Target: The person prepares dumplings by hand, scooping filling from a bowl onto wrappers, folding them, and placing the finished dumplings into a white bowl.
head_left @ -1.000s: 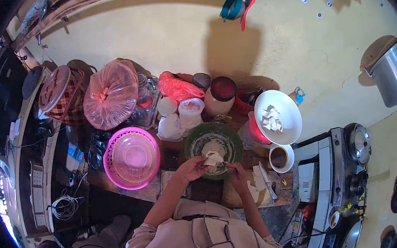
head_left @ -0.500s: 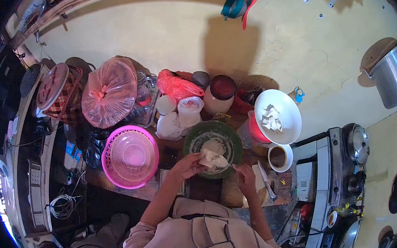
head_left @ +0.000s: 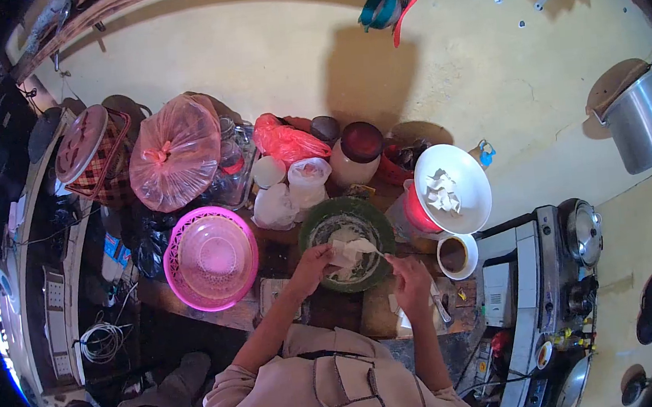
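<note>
one thin, pale sheet [head_left: 340, 256], pinched in the left hand [head_left: 312, 270], spans the round green bowl [head_left: 307, 224] | right hand [head_left: 411, 275] grips a slim utensil [head_left: 379, 253] at its edge | knife [head_left: 443, 311] beside right forearm [head_left: 426, 333], more hidden than before | blue packet [head_left: 118, 249], far left of both hands, lettering too small

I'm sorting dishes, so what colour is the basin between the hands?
The basin is dark green, clearest in the head view.
</note>
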Tool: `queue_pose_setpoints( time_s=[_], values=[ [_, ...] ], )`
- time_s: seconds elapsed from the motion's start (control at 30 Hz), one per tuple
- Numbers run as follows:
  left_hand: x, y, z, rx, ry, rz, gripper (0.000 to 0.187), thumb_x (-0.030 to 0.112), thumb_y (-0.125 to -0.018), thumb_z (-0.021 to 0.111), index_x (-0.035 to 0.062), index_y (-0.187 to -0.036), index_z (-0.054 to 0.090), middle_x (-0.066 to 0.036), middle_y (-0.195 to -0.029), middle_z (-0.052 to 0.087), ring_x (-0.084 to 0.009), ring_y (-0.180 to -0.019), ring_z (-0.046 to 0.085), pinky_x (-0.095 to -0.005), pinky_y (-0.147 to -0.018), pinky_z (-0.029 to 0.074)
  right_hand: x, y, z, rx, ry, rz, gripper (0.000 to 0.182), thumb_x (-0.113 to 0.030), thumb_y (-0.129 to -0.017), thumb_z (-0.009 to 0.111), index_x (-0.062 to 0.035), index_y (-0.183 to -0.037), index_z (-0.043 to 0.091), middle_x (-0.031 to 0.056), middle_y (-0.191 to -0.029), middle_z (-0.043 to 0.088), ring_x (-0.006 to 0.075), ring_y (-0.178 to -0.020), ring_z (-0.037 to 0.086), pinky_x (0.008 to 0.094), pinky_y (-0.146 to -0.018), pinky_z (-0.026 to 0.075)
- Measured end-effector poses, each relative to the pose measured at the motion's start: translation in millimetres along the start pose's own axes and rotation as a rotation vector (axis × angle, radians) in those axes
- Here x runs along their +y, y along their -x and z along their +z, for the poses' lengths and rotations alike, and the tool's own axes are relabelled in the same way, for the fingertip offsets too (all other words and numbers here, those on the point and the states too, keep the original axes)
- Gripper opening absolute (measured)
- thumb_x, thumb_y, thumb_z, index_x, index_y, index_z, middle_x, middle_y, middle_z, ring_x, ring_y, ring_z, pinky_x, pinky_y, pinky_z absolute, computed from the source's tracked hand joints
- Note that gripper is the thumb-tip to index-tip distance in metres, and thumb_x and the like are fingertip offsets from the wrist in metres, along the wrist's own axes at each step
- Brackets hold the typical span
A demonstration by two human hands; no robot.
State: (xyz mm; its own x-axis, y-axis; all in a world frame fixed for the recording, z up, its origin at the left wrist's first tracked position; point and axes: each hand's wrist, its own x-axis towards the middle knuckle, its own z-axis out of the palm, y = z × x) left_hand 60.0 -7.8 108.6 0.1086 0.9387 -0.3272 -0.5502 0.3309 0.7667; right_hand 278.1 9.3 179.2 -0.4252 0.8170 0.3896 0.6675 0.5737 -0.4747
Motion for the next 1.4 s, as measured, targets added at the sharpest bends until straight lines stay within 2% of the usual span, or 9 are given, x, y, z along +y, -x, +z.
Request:
queue_pose_setpoints(
  time_s=[0.13,0.23,0.37,0.67,0.87,0.97,1.07,1.27,1.4],
  values=[
    [2,4,1,-0.012,0.078,0.009,0.029,0.017,-0.088,0.042,-0.0031,-0.109,0.048,-0.009,-0.106,0.053,-0.0165,-0.094,0.054,-0.0284,-0.08,0.048,-9,6,18,0.012,0.052,-0.002,0.045,0.009,-0.062,0.046,-0.0105,-0.101,0.058,0.009,-0.071,0.052,0.025,-0.063,0.052,0.0354,-0.056,0.041],
    [1,4,0,0.002,0.121,-0.006,0.029,0.017,-0.088,0.043,-0.0033,-0.109,0.048,-0.009,-0.105,0.054,-0.0166,-0.094,0.055,-0.0281,-0.08,0.048,-18,16,28,0.042,0.047,0.125,0.044,0.008,-0.064,0.047,-0.0105,-0.102,0.057,0.0098,-0.073,0.052,0.0262,-0.065,0.052,0.0361,-0.056,0.041],
    [3,5,3,0.068,0.151,-0.033,0.029,0.016,-0.087,0.045,-0.0037,-0.108,0.047,-0.01,-0.102,0.055,-0.0173,-0.092,0.055,-0.027,-0.077,0.05,-27,26,41,0.101,0.012,0.078,0.04,0.005,-0.068,0.048,-0.0104,-0.103,0.057,0.011,-0.077,0.054,0.0279,-0.068,0.053,0.0367,-0.059,0.042],
    [-46,-21,-48,-0.099,0.571,-0.26,0.025,0.01,-0.085,0.045,-0.0023,-0.106,0.048,-0.012,-0.101,0.055,-0.02,-0.088,0.057,-0.0274,-0.072,0.052,-26,48,50,0.069,-0.118,0.095,0.037,0.005,-0.071,0.047,-0.0088,-0.103,0.057,0.0123,-0.078,0.053,0.0275,-0.07,0.052,0.0353,-0.061,0.041],
    [-24,-10,-27,-0.104,0.566,-0.311,0.026,0.009,-0.084,0.047,-0.0021,-0.107,0.047,-0.011,-0.1,0.056,-0.0201,-0.088,0.058,-0.0281,-0.07,0.053,-2,40,59,0.152,-0.213,0.032,0.032,0.008,-0.07,0.049,-0.0077,-0.095,0.06,0.0112,-0.075,0.052,0.0263,-0.071,0.051,0.0335,-0.063,0.04],
    [-7,-1,-14,0.002,0.479,-0.365,0.027,0.01,-0.084,0.048,-0.0026,-0.108,0.046,-0.011,-0.101,0.056,-0.0202,-0.09,0.057,-0.0268,-0.07,0.053,7,42,57,0.186,-0.152,-0.002,0.029,0.007,-0.069,0.049,-0.0074,-0.092,0.06,0.0105,-0.074,0.053,0.0253,-0.07,0.051,0.0333,-0.063,0.04],
    [-15,-3,-21,-0.112,0.473,-0.35,0.028,0.011,-0.084,0.048,-0.0039,-0.108,0.046,-0.012,-0.103,0.055,-0.0205,-0.092,0.057,-0.0257,-0.07,0.053,10,42,53,0.172,-0.12,-0.012,0.03,0.007,-0.069,0.049,-0.0081,-0.092,0.061,0.0092,-0.072,0.053,0.0245,-0.069,0.051,0.0339,-0.063,0.039],
    [-14,-1,-16,-0.129,0.207,-0.238,0.028,0.01,-0.085,0.047,-0.0062,-0.108,0.046,-0.013,-0.105,0.054,-0.0194,-0.092,0.056,-0.0275,-0.075,0.052,17,35,49,0.153,-0.003,-0.011,0.031,0.005,-0.069,0.048,-0.0103,-0.093,0.061,0.0069,-0.07,0.053,0.024,-0.068,0.051,0.0335,-0.062,0.036],
    [-20,-6,-10,-0.085,0.198,-0.171,0.027,0.007,-0.085,0.046,-0.0077,-0.108,0.046,-0.012,-0.104,0.053,-0.0193,-0.092,0.056,-0.0281,-0.077,0.051,7,28,49,0.165,-0.007,0.039,0.03,0.003,-0.069,0.048,-0.0102,-0.093,0.061,0.0077,-0.07,0.053,0.0234,-0.068,0.05,0.0333,-0.063,0.035]
  ],
)
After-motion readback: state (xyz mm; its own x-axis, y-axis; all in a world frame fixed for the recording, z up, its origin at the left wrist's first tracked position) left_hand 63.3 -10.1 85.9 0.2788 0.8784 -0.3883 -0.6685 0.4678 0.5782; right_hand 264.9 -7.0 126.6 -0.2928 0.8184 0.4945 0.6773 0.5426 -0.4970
